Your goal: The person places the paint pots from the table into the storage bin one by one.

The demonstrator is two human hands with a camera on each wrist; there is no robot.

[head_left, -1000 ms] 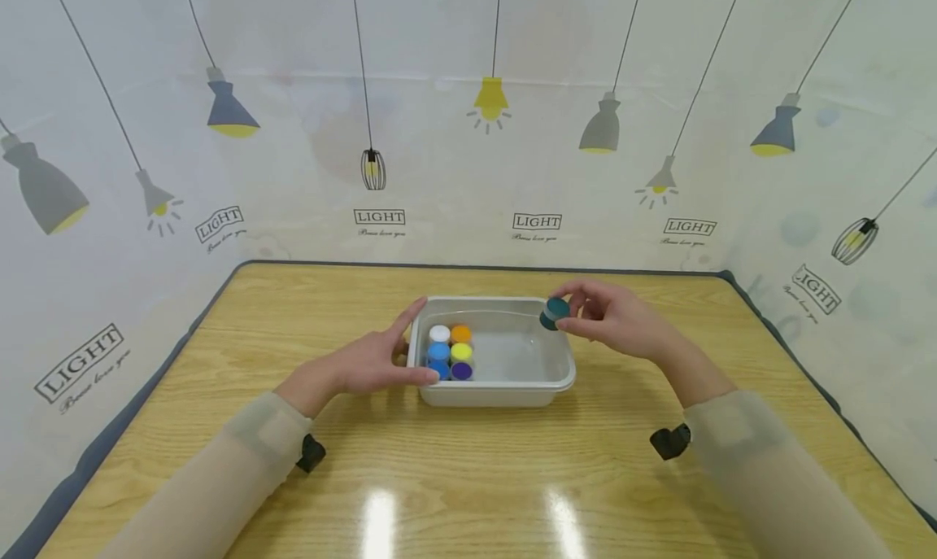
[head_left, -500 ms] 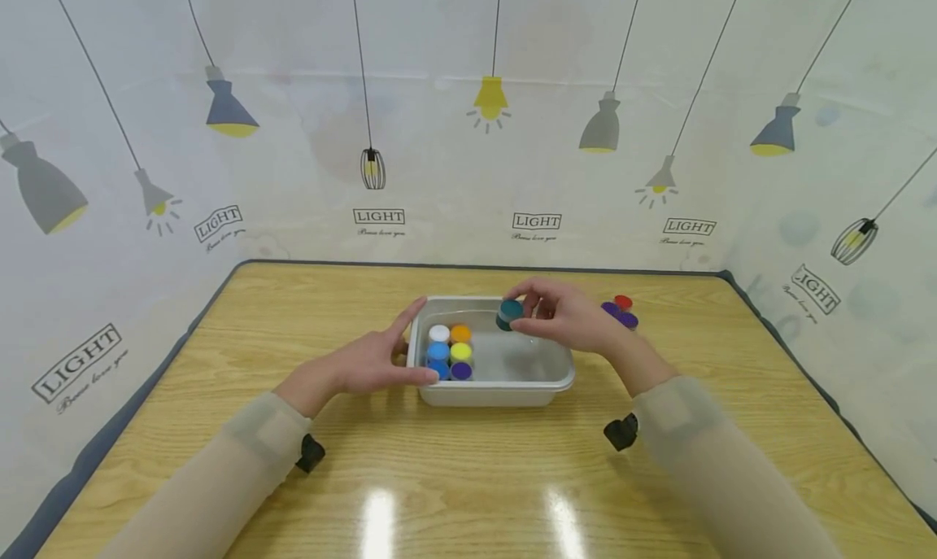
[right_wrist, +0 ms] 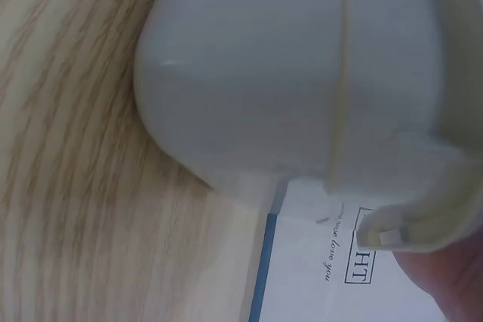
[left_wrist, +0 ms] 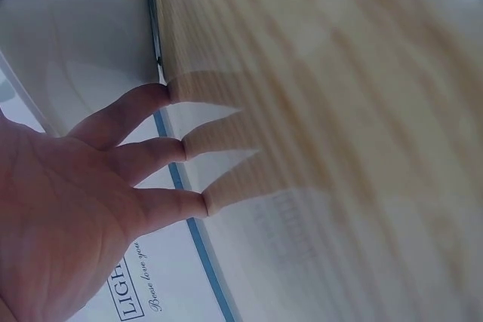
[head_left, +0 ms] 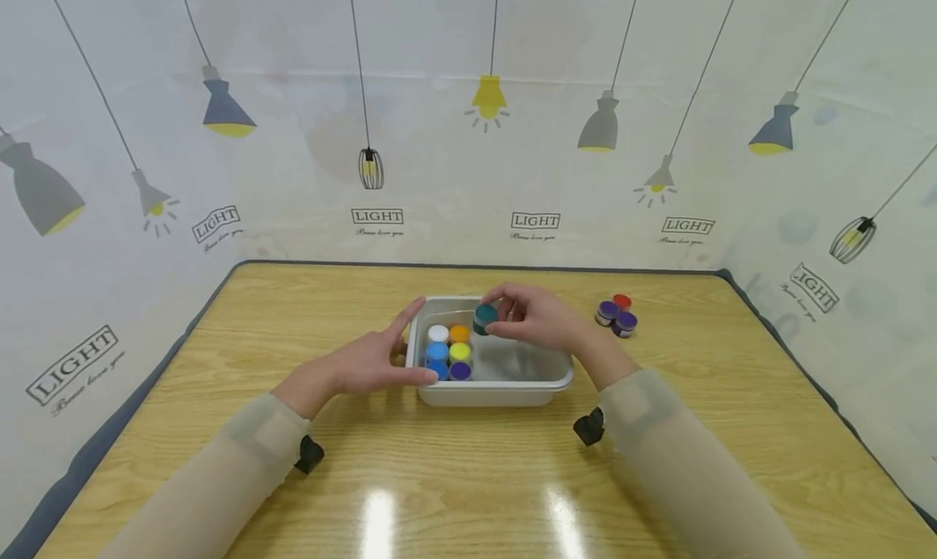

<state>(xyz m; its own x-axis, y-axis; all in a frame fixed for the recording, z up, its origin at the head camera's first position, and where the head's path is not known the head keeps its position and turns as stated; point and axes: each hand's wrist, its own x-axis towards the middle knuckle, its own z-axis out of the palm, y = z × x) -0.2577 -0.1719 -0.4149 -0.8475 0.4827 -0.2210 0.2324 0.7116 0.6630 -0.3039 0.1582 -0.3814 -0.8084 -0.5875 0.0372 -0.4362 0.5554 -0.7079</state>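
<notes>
My right hand (head_left: 538, 321) pinches a small jar with a teal lid (head_left: 485, 320) between thumb and fingers, inside the outline of a white plastic tray (head_left: 486, 397). Left of that jar, several lidded jars stand in two columns, among them a white one (head_left: 438, 334), an orange one (head_left: 459, 334) and a yellow one (head_left: 459, 352). With thumb and index finger spread, my left hand (head_left: 369, 364) rests against the tray's left end. Its other fingers (left_wrist: 155, 151) reach down to the wood in the left wrist view. The tray's outer wall (right_wrist: 256, 73) fills much of the right wrist view.
Beyond the tray's right end, two purple-lidded jars (head_left: 625, 324) and a red-lidded jar (head_left: 621, 302) stand clustered on the wooden table (head_left: 468, 478). A pale wall sheet (head_left: 439, 168) printed with lamps surrounds the table's back and sides.
My right hand has carried the teal-lidded jar leftward from the tray's right rim towards the other jars. The purple and red jars have come into view. My left hand stays put.
</notes>
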